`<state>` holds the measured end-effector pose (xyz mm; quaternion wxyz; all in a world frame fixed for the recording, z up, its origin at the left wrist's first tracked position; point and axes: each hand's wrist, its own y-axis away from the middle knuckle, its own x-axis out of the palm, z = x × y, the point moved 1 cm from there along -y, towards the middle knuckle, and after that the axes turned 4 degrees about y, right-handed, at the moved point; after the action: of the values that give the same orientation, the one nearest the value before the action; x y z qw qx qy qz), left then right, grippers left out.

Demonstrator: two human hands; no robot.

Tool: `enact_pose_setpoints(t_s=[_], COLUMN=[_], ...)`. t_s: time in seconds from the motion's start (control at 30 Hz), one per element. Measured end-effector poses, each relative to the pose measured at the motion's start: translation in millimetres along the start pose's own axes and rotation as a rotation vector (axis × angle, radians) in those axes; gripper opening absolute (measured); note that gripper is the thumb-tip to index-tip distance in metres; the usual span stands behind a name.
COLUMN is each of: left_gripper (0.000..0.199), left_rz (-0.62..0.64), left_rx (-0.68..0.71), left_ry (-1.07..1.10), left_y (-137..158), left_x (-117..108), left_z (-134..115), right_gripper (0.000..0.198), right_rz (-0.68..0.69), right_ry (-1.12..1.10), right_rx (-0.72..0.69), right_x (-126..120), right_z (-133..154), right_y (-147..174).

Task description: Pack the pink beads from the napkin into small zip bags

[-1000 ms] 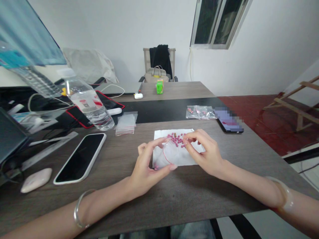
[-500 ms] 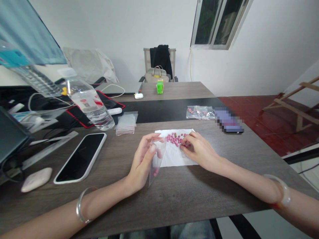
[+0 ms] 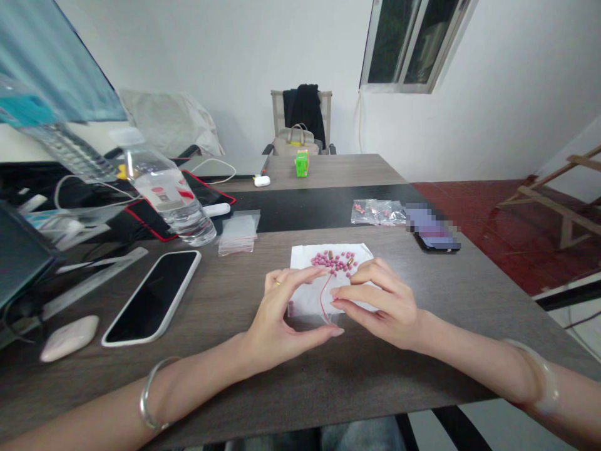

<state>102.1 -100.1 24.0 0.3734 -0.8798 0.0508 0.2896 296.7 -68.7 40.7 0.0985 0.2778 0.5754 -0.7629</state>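
Observation:
My left hand [image 3: 277, 319] holds a clear zip bag [image 3: 307, 307], its red-edged mouth spread between thumb and forefinger. A few pink pieces lie at the bag's left end. At the mouth, the fingertips of my right hand [image 3: 389, 307] are pinched together with a bit of pink showing at them, most likely a pink tablet. Just beyond both hands, many round pink tablets [image 3: 323, 260] are gathered on a white paper sheet [image 3: 305, 252], along with a brownish capsule [image 3: 350, 261] and another darker piece among them. The bag covers part of the sheet.
A stack of small clear bags [image 3: 238, 233] lies left of the sheet. Further left are a white-cased phone [image 3: 153, 297], a water bottle [image 3: 164, 191] and a pale rounded case [image 3: 69, 338]. Filled clear bags [image 3: 378, 212] and another phone [image 3: 432, 228] sit at the back right.
My left hand has turned the bag and stretched its mouth wide. My right hand has come from the tablets toward me and left, up to the bag's mouth.

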Motion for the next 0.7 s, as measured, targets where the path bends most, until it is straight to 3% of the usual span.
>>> enact_pose_setpoints(t_s=[0.1,0.23,0.43,0.7], left_gripper=[0.067,0.066,0.067,0.069], left_rz=[0.008,0.003,-0.019,-0.045], left_rx=[0.002,-0.008,-0.047,-0.043], left_ry=[-0.007,0.005,0.061,0.059], left_y=[-0.8,-0.5,1.6,2.6], left_x=[0.0,-0.4,0.5,0.5], left_z=[0.3,1.0,3.8,3.6], right_gripper=[0.010,0.012,0.018,0.017], right_rz=[0.042,-0.012,-0.055,0.125], right_ry=[0.018,0.019,0.075,0.214], right_rx=[-0.021,0.026,0.200,0.503], right_x=[1.6,2.0,4.6,12.2], right_z=[0.4,-4.7,-16.0,-43.8], right_y=[1.5,0.5,1.1,12.8])
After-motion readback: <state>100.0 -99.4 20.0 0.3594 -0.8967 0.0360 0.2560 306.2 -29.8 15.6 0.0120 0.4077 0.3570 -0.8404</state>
